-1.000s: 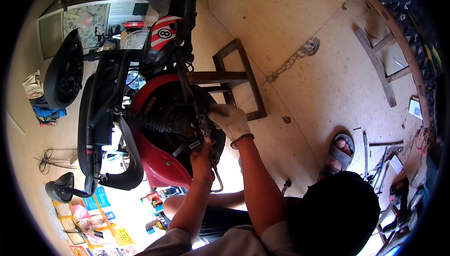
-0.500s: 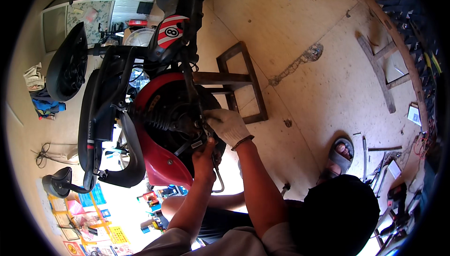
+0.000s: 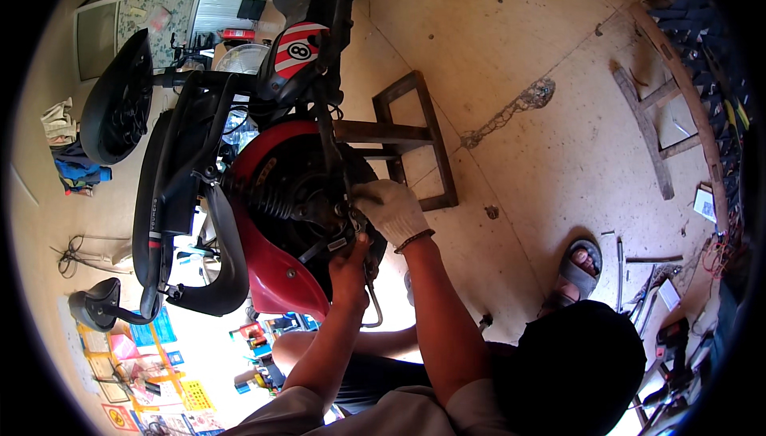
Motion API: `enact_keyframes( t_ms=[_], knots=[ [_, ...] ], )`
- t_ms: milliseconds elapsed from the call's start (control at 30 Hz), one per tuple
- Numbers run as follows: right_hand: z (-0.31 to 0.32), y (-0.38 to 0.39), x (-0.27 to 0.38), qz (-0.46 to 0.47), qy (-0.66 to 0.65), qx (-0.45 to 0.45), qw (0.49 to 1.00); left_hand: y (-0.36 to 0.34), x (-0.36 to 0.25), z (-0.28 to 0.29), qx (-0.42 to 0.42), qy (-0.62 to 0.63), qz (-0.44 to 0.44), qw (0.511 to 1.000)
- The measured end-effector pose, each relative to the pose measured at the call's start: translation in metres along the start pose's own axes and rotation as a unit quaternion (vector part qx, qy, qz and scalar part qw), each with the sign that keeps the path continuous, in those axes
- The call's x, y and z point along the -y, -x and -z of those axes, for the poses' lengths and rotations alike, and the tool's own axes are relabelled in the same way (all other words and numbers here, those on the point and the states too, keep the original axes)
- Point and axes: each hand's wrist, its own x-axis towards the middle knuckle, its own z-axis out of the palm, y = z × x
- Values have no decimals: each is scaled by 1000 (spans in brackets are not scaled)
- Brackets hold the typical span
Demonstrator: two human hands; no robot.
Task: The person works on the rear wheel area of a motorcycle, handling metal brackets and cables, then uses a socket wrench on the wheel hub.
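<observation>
The wheel [image 3: 321,211] sits left, beside the black bar [image 3: 329,142]. My bare left hand [image 3: 349,274] curls near the bar's lower end, its grip hidden; my gloved right hand [image 3: 396,211] bends its fingers there, hold unclear. Neither has shifted much, so work stays on this spot.

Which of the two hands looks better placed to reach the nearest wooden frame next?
Probably the gloved right hand: it sits nearer the wooden frame. The bare left hand is farther away, close to the red panel.
</observation>
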Motion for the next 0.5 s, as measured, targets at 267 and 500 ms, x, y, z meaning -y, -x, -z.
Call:
enact_keyframes(
  t_ms=[267, 500],
  knots=[
    [4, -5, 19, 5, 81, 32, 996, -1, 4, 3, 8, 10, -7, 1000],
    [-5, 1, 25, -49, 56, -18, 997, -4, 6, 3, 3, 11, -1, 1000]
  ],
)
